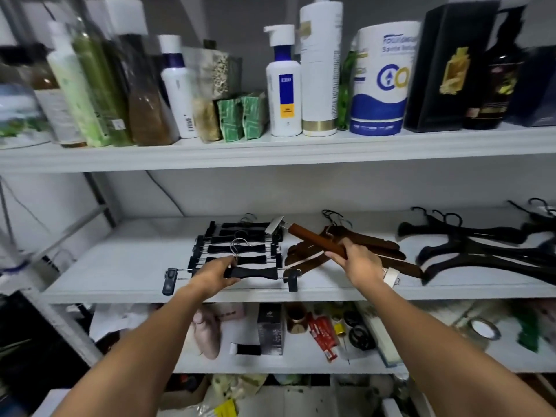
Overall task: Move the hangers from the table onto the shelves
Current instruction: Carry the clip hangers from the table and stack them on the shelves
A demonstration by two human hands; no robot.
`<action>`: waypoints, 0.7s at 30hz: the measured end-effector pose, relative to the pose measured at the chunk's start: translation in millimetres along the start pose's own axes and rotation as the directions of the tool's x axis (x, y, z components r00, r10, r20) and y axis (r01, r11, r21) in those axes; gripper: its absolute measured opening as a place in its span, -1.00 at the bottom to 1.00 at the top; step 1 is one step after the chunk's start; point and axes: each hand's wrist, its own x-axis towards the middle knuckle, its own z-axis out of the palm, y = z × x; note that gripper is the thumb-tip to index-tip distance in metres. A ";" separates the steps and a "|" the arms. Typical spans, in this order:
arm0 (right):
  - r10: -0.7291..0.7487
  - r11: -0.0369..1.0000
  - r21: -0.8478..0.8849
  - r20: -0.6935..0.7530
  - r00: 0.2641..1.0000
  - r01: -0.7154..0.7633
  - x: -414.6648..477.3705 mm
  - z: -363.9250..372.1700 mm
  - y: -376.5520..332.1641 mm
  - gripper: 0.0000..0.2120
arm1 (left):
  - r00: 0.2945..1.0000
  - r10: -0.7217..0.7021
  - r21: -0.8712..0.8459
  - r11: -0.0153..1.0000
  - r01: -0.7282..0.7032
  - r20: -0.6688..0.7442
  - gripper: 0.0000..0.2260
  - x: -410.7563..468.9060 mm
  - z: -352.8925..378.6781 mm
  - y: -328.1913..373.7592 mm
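My left hand (215, 273) grips a black clip hanger (255, 272) at the front of the middle shelf (120, 266), its metal hook pointing up. Behind it lies a row of several black clip hangers (240, 245). My right hand (359, 260) holds a brown wooden clip hanger (313, 236) tilted over a pile of brown wooden hangers (370, 251). A white clip at its near end shows by my right wrist. Further right on the same shelf lies a heap of black plastic hangers (481, 248).
The top shelf (270, 152) carries bottles, a white pump bottle (284, 85), a paper roll (382, 79) and dark boxes. The shelf below holds a black box (270, 329), tubes, tape and other small items. Clutter lies on the floor underneath.
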 end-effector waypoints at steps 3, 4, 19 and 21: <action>0.007 1.000 0.006 0.049 0.999 -0.007 12.3 12.3 -19.0 -0.52 | 1.000 -0.003 -0.012 1.000 0.003 0.003 -0.79 5.9 2.0 -17.9; 0.007 1.000 0.002 0.044 0.999 -0.007 16.3 17.3 -24.6 -0.52 | 1.000 0.001 -0.022 1.000 -0.001 0.005 -0.80 9.5 1.9 -23.6; 0.110 0.993 -0.030 -0.016 0.994 -0.110 56.1 60.6 -78.5 -0.55 | 0.984 0.058 -0.066 0.997 -0.048 0.167 -0.83 81.1 24.3 -103.0; 0.133 0.990 -0.047 -0.016 0.991 -0.134 57.6 62.5 -78.6 -0.55 | 0.982 0.050 -0.074 0.997 -0.037 0.183 -0.83 85.8 32.8 -107.9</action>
